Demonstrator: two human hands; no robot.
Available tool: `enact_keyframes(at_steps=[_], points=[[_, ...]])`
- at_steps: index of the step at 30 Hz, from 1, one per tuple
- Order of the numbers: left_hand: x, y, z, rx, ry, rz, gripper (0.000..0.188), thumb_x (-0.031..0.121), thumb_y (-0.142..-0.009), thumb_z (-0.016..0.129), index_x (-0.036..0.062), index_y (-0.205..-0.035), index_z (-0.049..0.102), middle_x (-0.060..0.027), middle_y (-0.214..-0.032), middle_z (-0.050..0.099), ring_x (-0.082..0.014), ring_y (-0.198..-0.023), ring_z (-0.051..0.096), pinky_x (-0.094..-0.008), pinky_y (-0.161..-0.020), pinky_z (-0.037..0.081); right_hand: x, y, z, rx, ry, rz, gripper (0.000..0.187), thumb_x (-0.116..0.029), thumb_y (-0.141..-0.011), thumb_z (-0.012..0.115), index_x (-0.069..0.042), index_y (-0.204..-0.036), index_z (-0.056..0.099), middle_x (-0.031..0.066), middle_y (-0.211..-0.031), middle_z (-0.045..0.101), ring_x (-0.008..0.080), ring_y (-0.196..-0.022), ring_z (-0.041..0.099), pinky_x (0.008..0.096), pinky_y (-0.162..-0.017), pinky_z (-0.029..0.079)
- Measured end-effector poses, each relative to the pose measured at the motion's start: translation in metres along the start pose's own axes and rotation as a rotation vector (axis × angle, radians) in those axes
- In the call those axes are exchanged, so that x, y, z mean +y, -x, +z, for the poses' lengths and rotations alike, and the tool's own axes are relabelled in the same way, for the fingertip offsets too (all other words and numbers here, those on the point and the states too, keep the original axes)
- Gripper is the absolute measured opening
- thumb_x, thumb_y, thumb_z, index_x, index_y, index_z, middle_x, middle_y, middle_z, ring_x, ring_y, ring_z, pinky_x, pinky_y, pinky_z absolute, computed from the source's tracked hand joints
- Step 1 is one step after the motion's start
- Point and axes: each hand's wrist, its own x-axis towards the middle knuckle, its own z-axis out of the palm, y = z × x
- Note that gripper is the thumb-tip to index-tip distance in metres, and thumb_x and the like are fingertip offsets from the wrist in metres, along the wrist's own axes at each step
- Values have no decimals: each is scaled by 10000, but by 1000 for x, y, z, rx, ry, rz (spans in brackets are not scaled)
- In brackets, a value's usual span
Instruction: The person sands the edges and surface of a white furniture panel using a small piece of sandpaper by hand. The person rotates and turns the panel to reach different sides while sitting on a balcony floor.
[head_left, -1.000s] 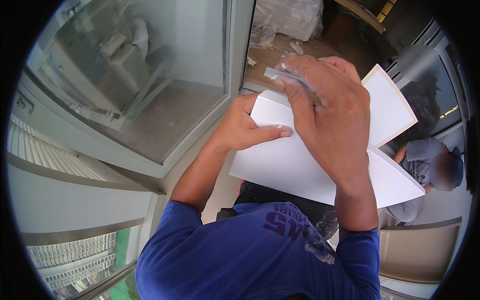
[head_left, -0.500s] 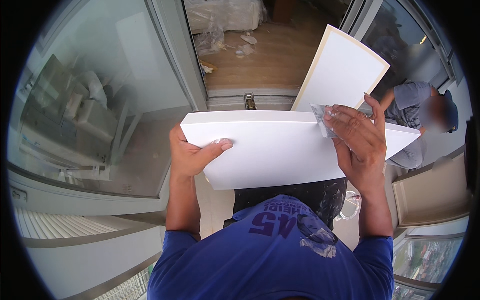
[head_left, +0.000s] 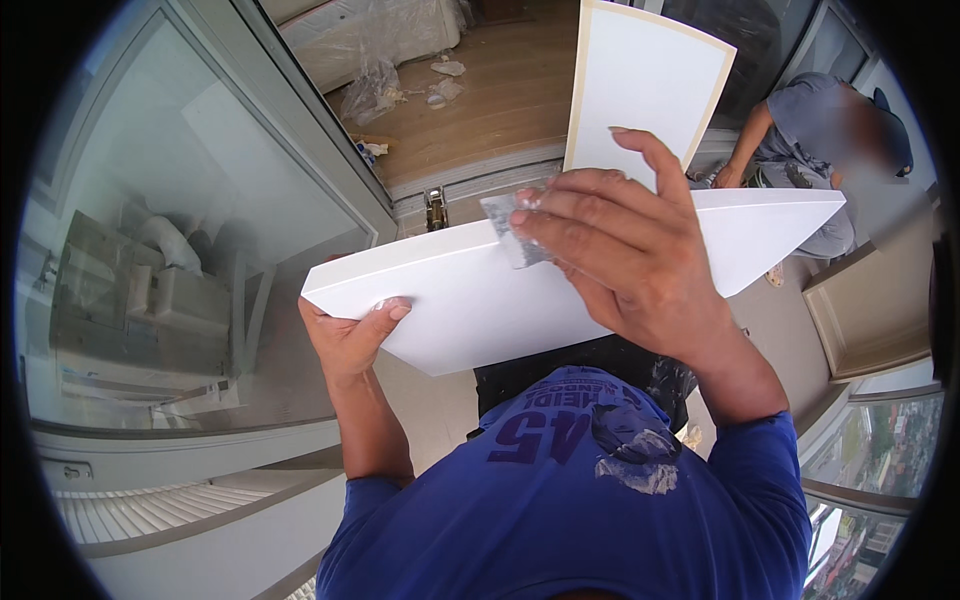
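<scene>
A long white panel (head_left: 470, 315) lies across in front of me, its left end nearer and lower than its right. My left hand (head_left: 350, 335) grips that left end, with the whitened thumb on the face and the fingers hidden behind. My right hand (head_left: 630, 245) pinches a small flat grey piece (head_left: 512, 235), smeared with white, against the panel's far long edge. Its exact kind is unclear. The index finger sticks up, apart from the others.
Beyond stands a white board (head_left: 645, 80) with a tan border. A co-worker (head_left: 810, 130) crouches at the right, near a beige tray-like panel (head_left: 880, 300). Glass doors (head_left: 190, 200) flank the left side. A metal latch (head_left: 435, 210) sits at the door sill, with plastic scraps (head_left: 375, 90) on the wooden floor behind.
My right hand has slid left along the panel's far edge with the grey piece. The panel has tilted, its left end dropping and coming nearer. The whole view has shifted.
</scene>
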Motion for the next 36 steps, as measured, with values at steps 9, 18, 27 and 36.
enact_keyframes(at_steps=[9, 18, 27, 36], points=[[5, -6, 12, -79, 12, -24, 364, -9, -716, 914, -57, -1034, 745, -115, -907, 782, -166, -811, 739, -309, -737, 590, -23, -46, 21, -94, -91, -167, 318, -79, -782, 822, -91, -1098, 794, 28, -1145, 772, 201, -1065, 711, 556, -1140, 400], [7, -9, 8, -79, -3, -42, 361, -5, -710, 919, -64, -1025, 753, -116, -940, 779, -169, -859, 737, -312, -760, 583, -25, -41, 14, -95, -12, -112, 287, -94, -819, 803, -71, -1105, 789, 49, -1115, 777, 206, -1046, 716, 568, -1149, 390], [3, -7, 7, -94, 29, 21, 337, -31, -748, 888, -62, -1058, 759, -129, -970, 786, -175, -860, 743, -316, -776, 595, 5, -17, -29, -239, 81, -11, 238, -65, -892, 754, -74, -1127, 787, 56, -1121, 789, 231, -1083, 723, 560, -1153, 399], [0, -14, 6, -66, 33, 79, 463, 120, -865, 866, -81, -1245, 694, -187, -1211, 733, -186, -1050, 700, -326, -915, 554, 28, 9, -30, -117, -200, 308, 219, -61, -936, 739, -12, -1148, 767, 157, -1106, 782, 341, -1031, 727, 399, -951, 553]])
